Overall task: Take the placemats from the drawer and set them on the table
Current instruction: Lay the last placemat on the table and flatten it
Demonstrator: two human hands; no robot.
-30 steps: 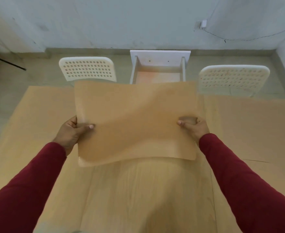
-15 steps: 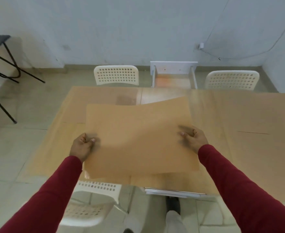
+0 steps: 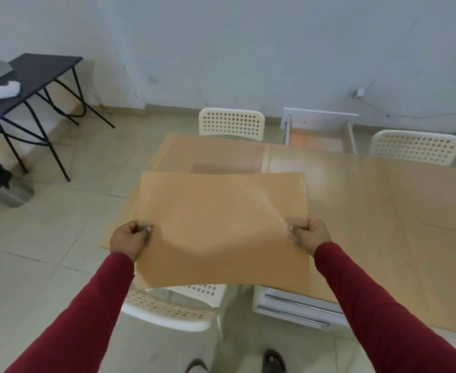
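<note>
Both hands grip one tan mat [image 3: 221,227] in mid-air: left hand [image 3: 130,239] pinching its left edge, right hand [image 3: 308,234] its right edge. Mat hangs over near left corner of table [image 3: 382,200], above a white chair [image 3: 173,308]. Drawer [image 3: 319,133] open on far side.

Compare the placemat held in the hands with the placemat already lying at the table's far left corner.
The held placemat is lifted, sagging between the left hand and right hand; the far placemat lies flat on the table, untouched. The held one overhangs the table's near edge; the far one stays on top. Both are tan rectangles.
</note>
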